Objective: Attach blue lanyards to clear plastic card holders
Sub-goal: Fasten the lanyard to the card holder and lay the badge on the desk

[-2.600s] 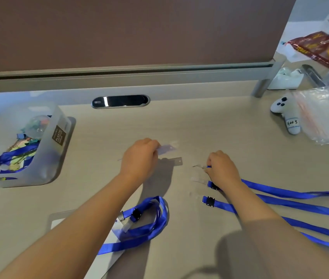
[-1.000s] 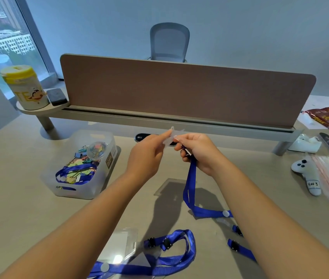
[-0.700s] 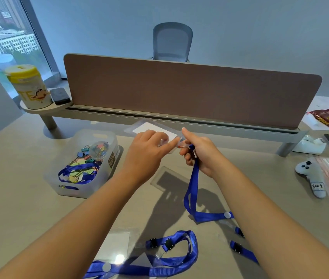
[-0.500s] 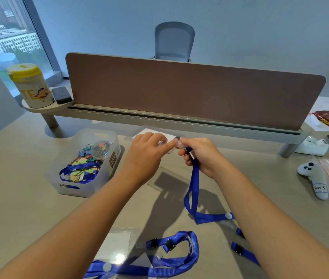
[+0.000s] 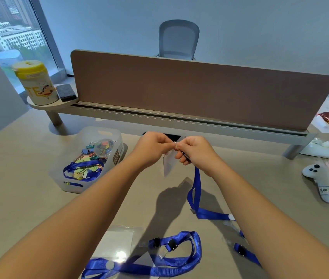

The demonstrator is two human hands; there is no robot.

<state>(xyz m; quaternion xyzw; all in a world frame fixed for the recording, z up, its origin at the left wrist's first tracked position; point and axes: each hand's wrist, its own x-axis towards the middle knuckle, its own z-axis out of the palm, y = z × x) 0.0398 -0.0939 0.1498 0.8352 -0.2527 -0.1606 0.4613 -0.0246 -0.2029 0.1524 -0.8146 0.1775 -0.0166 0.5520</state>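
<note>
Lying beside pinching hands (image 5: pixel 176 147), white controller (image 5: pixel 319 178) (tag reads "Hoo5").

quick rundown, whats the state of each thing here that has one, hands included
left hand: raised, pinching the card holder's top
right hand: raised, gripping the lanyard's clip end
card holder: held above the desk, hanging down
held lanyard: hanging, its tail on the desk
second lanyard: lying looped on the desk
storage bin: open, full of clips
yellow-lidded canister: upright, lid on
</note>
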